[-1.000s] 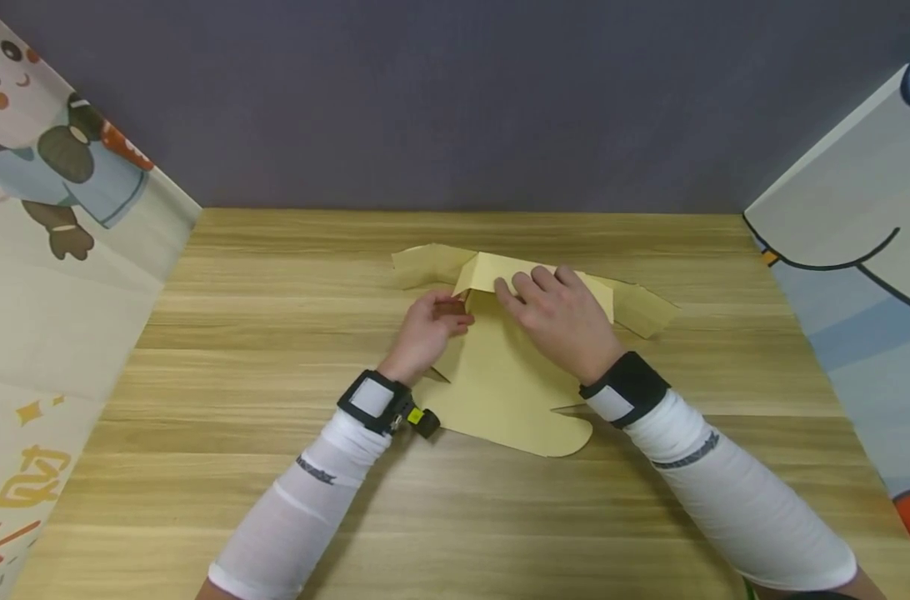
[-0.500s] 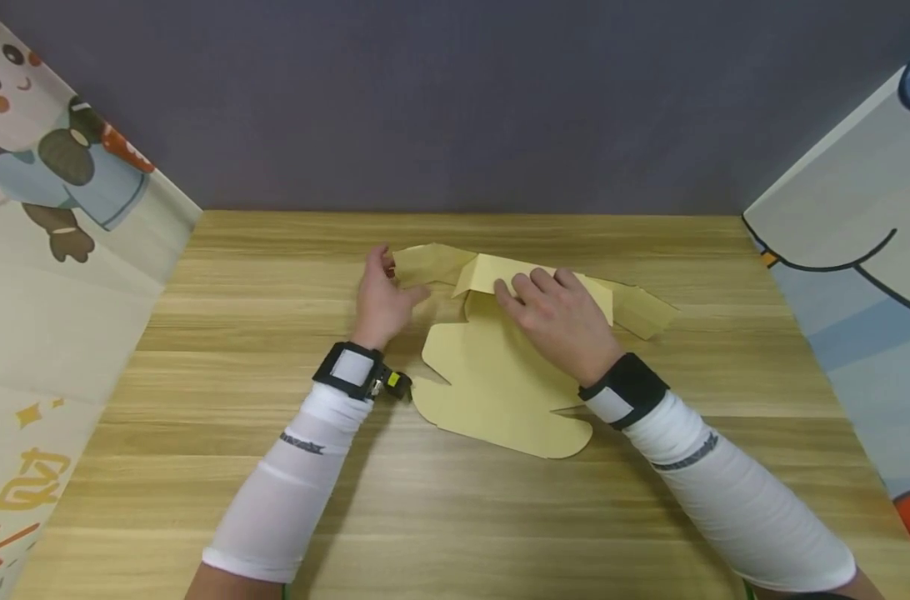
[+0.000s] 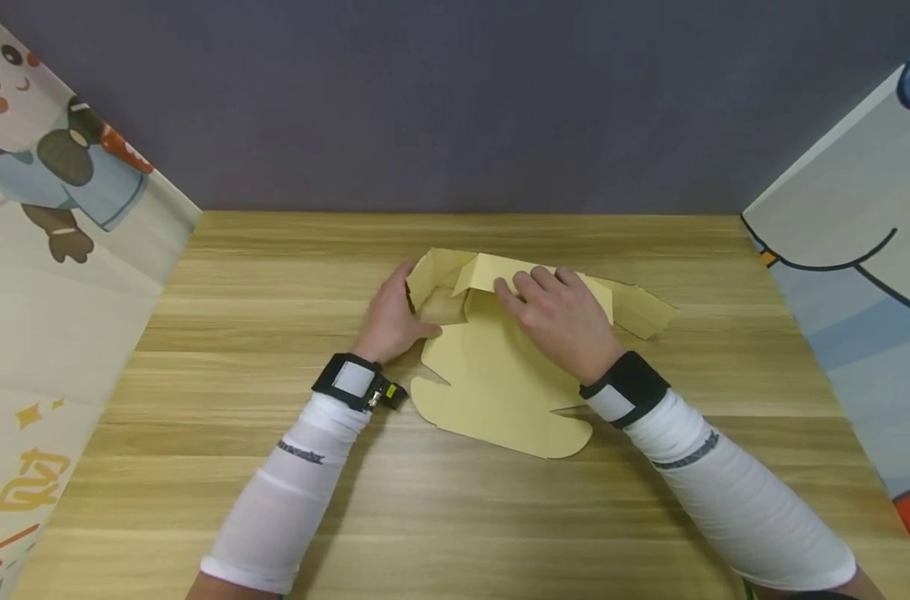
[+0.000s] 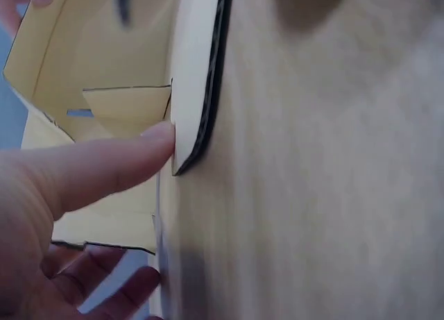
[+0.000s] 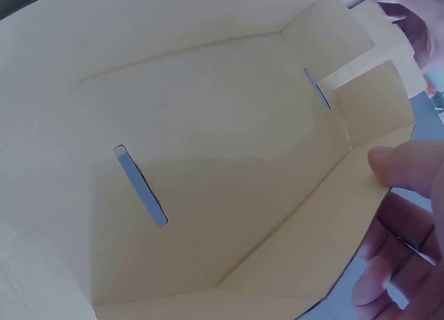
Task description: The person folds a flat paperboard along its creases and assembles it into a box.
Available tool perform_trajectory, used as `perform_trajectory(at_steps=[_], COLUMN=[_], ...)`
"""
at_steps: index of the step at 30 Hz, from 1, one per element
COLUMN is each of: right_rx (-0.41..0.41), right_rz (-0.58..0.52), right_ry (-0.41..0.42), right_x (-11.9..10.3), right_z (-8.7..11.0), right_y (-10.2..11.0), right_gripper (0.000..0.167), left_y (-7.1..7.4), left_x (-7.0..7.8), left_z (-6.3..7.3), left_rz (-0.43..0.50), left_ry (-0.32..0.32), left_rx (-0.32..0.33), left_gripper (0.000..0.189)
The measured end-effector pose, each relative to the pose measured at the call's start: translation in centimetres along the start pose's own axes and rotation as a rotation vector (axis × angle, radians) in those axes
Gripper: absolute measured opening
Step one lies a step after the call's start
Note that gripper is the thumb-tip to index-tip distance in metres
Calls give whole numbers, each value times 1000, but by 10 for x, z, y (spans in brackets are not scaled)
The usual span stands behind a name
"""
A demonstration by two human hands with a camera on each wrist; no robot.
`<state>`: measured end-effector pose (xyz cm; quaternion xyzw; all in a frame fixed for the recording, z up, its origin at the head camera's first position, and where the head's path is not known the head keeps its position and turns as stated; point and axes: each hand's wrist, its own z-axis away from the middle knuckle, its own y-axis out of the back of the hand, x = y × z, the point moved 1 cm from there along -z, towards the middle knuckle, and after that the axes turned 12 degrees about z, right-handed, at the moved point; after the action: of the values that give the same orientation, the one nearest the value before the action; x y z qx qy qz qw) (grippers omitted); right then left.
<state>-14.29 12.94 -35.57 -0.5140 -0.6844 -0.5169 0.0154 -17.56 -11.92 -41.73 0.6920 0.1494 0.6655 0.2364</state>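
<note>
A pale yellow cardboard box blank [image 3: 500, 392] lies on the wooden table, its near part flat with rounded, notched lobes. Its far panel [image 3: 492, 271] stands folded up, and my right hand [image 3: 563, 321] grips that panel's edge, thumb inside and fingers curled outside, as the right wrist view shows. My left hand [image 3: 391, 321] is at the left side flap [image 3: 422, 279], fingers extended behind it and thumb spread toward the near part. In the left wrist view the thumb [image 4: 118, 164] touches the cardboard's edge. Two narrow slots show in the right wrist view.
The right side flap [image 3: 642, 310] sticks out past my right hand. A dark grey partition [image 3: 470, 108] rises behind the wooden table [image 3: 237, 350]. Printed cartoon panels [image 3: 65, 275] flank it at left and right. Both wrists wear black straps.
My left hand has gone from the inner corner out to the left flap's end, then turned that flap inward toward me. The right hand keeps its grip in place.
</note>
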Motion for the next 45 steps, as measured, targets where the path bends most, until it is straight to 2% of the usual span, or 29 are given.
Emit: perform_trajectory(at_steps=[3, 7, 9, 14, 18, 26, 33, 35, 38, 41, 45], right_rx=[-11, -15, -14, -22, -29, -41, -49, -46, -47, -59, -80], right_rz=[-4, -5, -5, -10, -11, 7, 10, 5, -27, -98, -189], right_ry=[5, 4, 1, 2, 1, 2, 2, -9, -37, -60, -73], right_x=[1, 1, 1, 2, 2, 2, 0, 1, 2, 3, 5], right_z=[0, 0, 0, 0, 0, -1, 0, 0, 1, 1, 0], right_y=[1, 2, 2, 3, 3, 2, 1, 2, 2, 2, 1], right_gripper=[30, 31, 31, 31, 30, 29, 29, 31, 39, 43, 39], left_y=[2, 4, 3, -3, -9, -24, -33, -32, -29, -28, -29], left_x=[-2, -2, -2, -2, 5, 16, 28, 30, 32, 35, 36], left_z=[-1, -2, -1, 3, 10, 24, 31, 31, 28, 24, 20], left_rz=[8, 16, -3, -84, -126, -184, -174, -160, -152, -172, -230], left_ry=[-20, -8, -12, -108, -173, -207, -190, -182, -187, -222, -265], left_rx=[-69, -114, -116, -99, -84, -105, -207, -222, -211, -170, -119], left_gripper=[109, 109, 108, 82, 66, 67, 84, 80, 60, 44, 44])
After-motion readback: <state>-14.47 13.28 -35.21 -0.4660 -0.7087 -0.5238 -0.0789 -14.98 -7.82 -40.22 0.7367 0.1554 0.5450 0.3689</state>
